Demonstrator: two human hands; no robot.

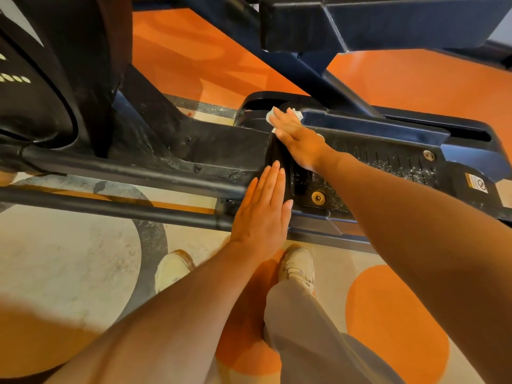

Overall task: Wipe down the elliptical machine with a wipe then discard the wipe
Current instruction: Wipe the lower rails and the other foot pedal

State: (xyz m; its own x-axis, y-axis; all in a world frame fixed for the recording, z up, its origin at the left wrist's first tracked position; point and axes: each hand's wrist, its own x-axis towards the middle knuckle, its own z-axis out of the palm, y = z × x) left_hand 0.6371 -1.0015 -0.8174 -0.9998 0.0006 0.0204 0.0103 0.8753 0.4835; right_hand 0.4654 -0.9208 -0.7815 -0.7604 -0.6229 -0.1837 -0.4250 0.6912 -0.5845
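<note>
Under my hands I see a floor (69, 261) of pale beige with big orange patches and grey curved bands, scuffed and dusty in places. More orange floor runs beyond the machine. The elliptical machine (171, 145) is black with dark blue trim; its rounded housing rises to the left of my hands, and two dark rails run along the floor from there toward my left hand.

My right hand (296, 137) reaches forward, fingers straight and together, palm down, pressing the white wipe (270, 116) flat against the front end of the near foot pedal (388, 162). The wipe is crumpled and shows past my fingertips on both sides. The pedal's ribbed tread stretches to the right of that hand, speckled with white dust, with brass-coloured bolts in it and a warning sticker (476, 183) at its far right end.

My left hand (263, 214) lies nearer to me, flat, fingers straight and closed together, holding nothing, its fingertips against the pedal's front edge. Below it I see my two pale shoes (173, 268) and grey trousers (304, 328).
</note>
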